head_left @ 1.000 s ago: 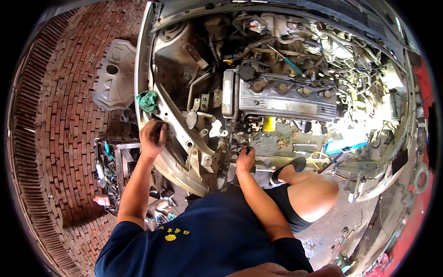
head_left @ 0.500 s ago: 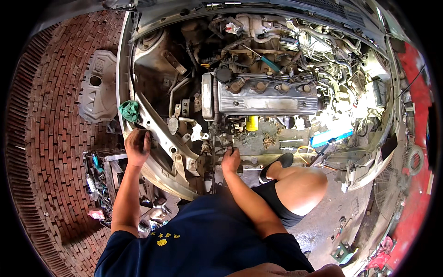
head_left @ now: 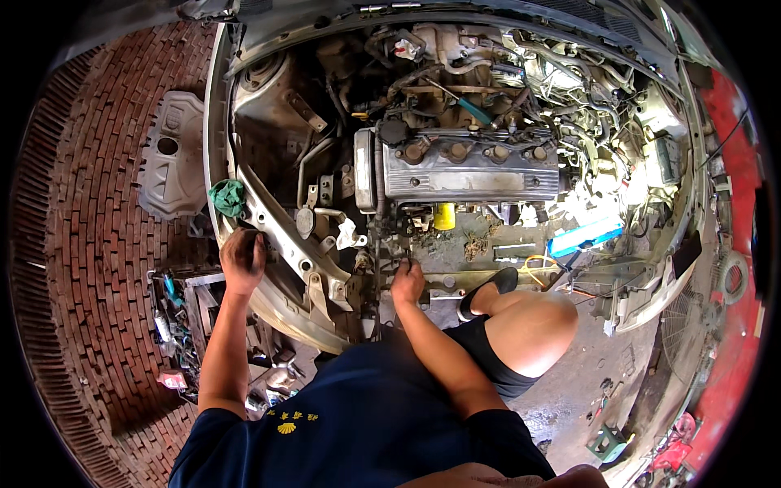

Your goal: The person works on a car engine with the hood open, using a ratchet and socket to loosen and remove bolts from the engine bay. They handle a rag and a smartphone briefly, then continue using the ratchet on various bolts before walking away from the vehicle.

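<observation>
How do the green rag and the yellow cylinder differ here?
The green rag is crumpled, while the yellow cylinder is straight-sided. The rag lies on the fender near the left hand; the cylinder sits at the near side of the engine. The rag looks larger than the cylinder. Both are brightly coloured.

This place is showing itself to be a car repair workshop. A car's engine bay (head_left: 277, 110) is standing open, with the engine's ribbed metal valve cover (head_left: 468, 183) and many hoses lying exposed. A teal-handled screwdriver (head_left: 474, 111) is resting among the parts just behind that cover, and a crumpled green rag (head_left: 228, 198) is sitting on the bodywork. On the left, red brickwork (head_left: 93, 244) is spreading beside the car, and a cluttered stand (head_left: 203, 278) is keeping tools and bottles close by. Stained grey ground (head_left: 561, 382) is showing on the right.
</observation>
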{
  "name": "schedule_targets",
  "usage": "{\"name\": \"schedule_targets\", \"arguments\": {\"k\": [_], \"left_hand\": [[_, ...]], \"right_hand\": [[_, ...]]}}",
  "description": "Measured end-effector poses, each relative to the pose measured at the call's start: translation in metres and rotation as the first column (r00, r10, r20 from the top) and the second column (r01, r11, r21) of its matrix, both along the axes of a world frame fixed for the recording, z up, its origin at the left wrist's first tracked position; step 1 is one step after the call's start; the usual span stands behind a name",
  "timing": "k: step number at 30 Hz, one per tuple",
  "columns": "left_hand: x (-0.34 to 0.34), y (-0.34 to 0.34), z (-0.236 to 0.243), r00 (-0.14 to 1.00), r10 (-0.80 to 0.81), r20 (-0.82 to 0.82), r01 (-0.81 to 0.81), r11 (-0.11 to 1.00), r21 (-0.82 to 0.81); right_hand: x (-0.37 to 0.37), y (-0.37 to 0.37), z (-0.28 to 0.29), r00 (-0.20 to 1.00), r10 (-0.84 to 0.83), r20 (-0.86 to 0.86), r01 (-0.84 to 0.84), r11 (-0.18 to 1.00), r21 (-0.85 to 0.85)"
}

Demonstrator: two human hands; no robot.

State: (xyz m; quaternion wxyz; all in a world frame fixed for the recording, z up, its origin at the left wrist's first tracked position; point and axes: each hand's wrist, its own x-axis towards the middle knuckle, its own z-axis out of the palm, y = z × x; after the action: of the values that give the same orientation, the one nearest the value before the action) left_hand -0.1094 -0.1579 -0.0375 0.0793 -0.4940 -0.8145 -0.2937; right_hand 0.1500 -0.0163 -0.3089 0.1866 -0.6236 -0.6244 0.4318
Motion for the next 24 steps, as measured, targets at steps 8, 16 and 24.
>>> {"name": "schedule_targets", "arguments": {"k": [8, 16, 24], "left_hand": [[0.003, 0.006, 0.004, 1.000, -0.010, -0.024, 0.011, 1.000, 0.024], [0.005, 0.003, 0.006, 0.999, -0.004, -0.048, 0.006, 0.999, 0.046], [0.005, 0.005, 0.005, 1.000, -0.009, 0.010, 0.008, 0.994, 0.108]], "right_hand": [[0.001, 0.001, -0.006, 0.981, -0.091, -0.170, 0.085, 0.996, -0.040], [0.002, 0.002, 0.001, 0.985, -0.067, -0.162, 0.062, 0.997, -0.036], [0.003, 0.006, 0.013, 0.939, -0.173, -0.296, 0.077, 0.948, -0.307]]}}
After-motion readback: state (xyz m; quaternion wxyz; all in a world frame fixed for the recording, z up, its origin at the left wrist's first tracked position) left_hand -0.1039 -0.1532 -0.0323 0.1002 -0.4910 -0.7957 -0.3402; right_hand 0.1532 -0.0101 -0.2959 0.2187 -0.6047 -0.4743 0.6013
